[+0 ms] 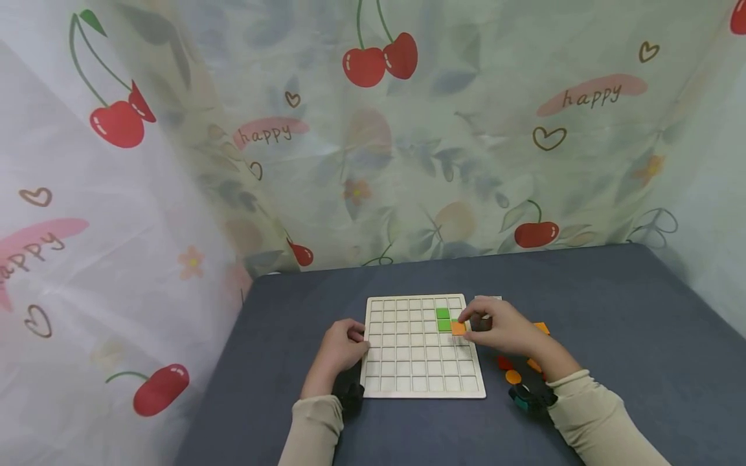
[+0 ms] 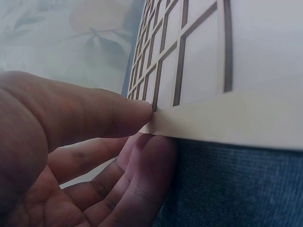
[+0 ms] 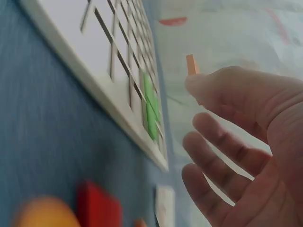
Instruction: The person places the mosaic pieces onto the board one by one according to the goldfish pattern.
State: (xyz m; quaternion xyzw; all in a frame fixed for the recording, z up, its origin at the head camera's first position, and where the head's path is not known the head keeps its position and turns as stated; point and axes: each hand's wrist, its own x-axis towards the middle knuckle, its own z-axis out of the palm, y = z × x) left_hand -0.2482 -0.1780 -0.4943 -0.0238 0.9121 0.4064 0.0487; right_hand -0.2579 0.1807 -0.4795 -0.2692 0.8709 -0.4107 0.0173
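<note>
A pale wooden grid board (image 1: 422, 394) lies flat on the table. At its left edge my left hand (image 1: 341, 348) pinches the rim, thumb on top and fingers beneath, as the left wrist view shows. My right hand (image 1: 506, 331) pinches an orange square tile (image 1: 458, 329) between thumb and fingertip. In the right wrist view that orange tile (image 3: 191, 65) is up above the board, its edge turned to the camera. Green square tiles (image 1: 443, 313) sit in cells at the board's upper right. The orange tile partly covers a bit of green behind it in the head view.
Right of the board, partly under my right forearm, lie loose pieces: a red piece (image 1: 504, 363), an orange round piece (image 1: 513, 377) and an orange piece (image 1: 542, 327). A pale flat piece (image 3: 164, 206) rests beyond the board's corner. A printed curtain (image 1: 373, 162) hangs behind the dark table (image 1: 309, 304).
</note>
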